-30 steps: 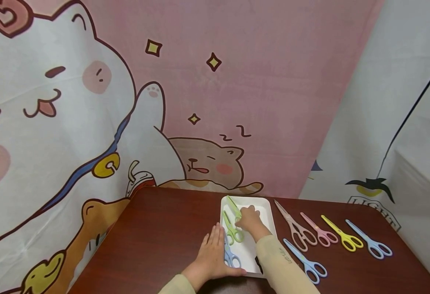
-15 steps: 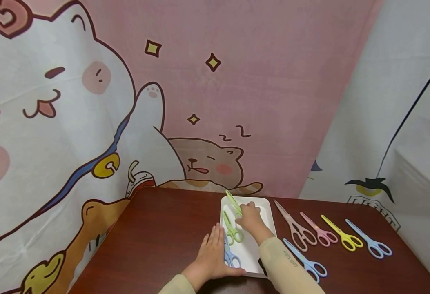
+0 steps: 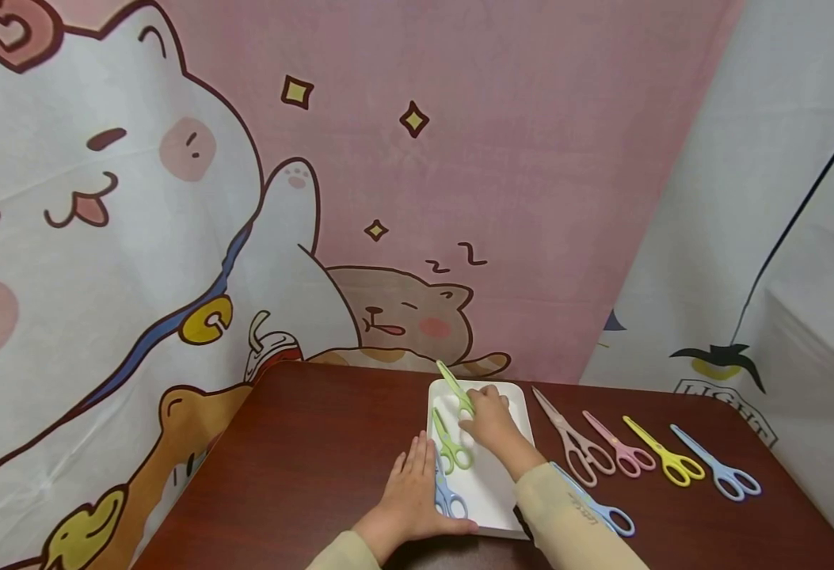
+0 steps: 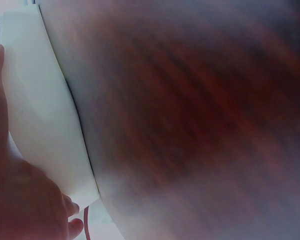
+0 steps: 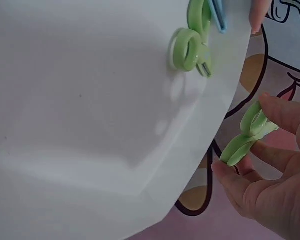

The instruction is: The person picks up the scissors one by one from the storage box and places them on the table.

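Note:
My right hand [image 3: 495, 419] pinches a pair of green scissors [image 3: 451, 381] by the handles, over the far part of a white tray [image 3: 484, 499]. Its blades point away, past the tray's far edge. In the right wrist view, thumb and fingers hold the green finger loops [image 5: 240, 145]. A second pair of green scissors [image 3: 451, 453] lies along the tray's left side, with blue scissors [image 3: 448, 497] nearer. My left hand [image 3: 409, 491] rests against the tray's near left corner, fingers straight along its left side and thumb along the front edge.
Right of the tray lie brownish-pink scissors [image 3: 573, 439], pink scissors [image 3: 619, 447], yellow scissors [image 3: 666, 455] and blue scissors [image 3: 719, 467]. Another blue pair [image 3: 612, 516] is partly hidden behind my right sleeve. The dark wooden table [image 3: 302, 459] meets a cartoon-printed cloth at the back.
My right hand has raised the green scissors slightly, and their tips now reach past the tray's far edge. The right forearm has shifted right. My left hand stays in place.

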### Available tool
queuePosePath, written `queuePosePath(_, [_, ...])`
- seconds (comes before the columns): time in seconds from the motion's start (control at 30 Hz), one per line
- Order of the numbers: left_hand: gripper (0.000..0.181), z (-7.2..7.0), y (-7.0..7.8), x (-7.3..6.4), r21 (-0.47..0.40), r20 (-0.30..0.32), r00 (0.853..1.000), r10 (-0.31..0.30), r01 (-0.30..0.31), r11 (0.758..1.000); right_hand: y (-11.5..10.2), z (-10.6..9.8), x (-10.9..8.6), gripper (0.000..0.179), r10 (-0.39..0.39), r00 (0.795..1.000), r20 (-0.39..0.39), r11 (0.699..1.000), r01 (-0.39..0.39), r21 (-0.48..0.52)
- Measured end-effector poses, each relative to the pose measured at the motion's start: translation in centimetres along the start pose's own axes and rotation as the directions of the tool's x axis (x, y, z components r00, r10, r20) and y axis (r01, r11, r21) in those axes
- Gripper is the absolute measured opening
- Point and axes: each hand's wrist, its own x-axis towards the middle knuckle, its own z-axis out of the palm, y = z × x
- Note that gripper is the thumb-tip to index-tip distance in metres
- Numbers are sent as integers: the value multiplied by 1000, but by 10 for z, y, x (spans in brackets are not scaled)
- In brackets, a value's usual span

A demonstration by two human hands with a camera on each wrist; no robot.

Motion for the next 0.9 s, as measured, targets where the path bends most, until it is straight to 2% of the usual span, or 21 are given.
queuePosePath(0.27, [140,-1,0,-1,-4,-2,1000,-2,2,1000,6,-10,-5,50,-25,999,-21,1000,25,4])
queuePosePath(0.6, [141,3,-1,1,15,-1,1000,-11,11,1000,12,-20,-16,48,-75,996,-50,997,73,-36])
queuePosePath(0.8, [142,5,-2,2,2,-2,1000,-10,10,1000,16,-27,-26,47,-155,981,-114,988,151,-41])
queuePosePath(0.9, [143,7,-2,2,-2,-7,1000,-10,10,1000,17,-31,-30,48,-165,979,-123,986,161,-39])
